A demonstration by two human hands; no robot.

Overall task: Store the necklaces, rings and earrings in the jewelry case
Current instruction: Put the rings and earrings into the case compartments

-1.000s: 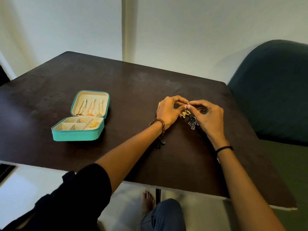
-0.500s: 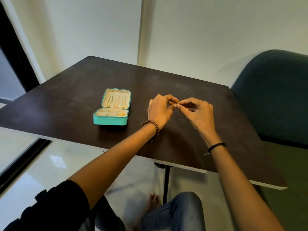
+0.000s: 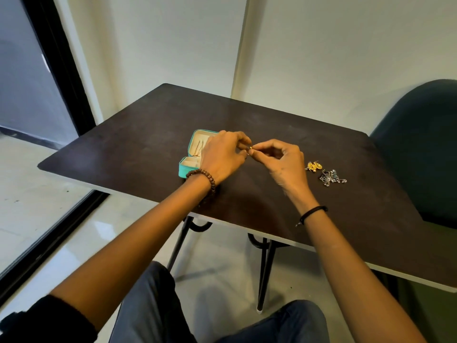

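Observation:
The teal jewelry case (image 3: 186,168) stands open on the dark table (image 3: 138,149), its cream lid holding thin chains. My left hand (image 3: 222,157) hovers in front of it and hides most of it. My right hand (image 3: 279,160) meets the left above the table. Both pinch a small gold piece of jewelry (image 3: 250,147) between their fingertips; what kind of piece it is I cannot tell. Gold earrings (image 3: 313,166) and a heap of silver jewelry (image 3: 331,177) lie on the table to the right of my right hand.
A dark green chair (image 3: 420,149) stands at the table's right side. A white wall runs behind the table, with a dark-framed glass door (image 3: 37,78) at left. My knees show below the near table edge (image 3: 247,231).
Both hands have lifted a small gold piece away from the heap and carried it left, toward the case. The gold and silver pieces now lie uncovered. The camera has pulled back.

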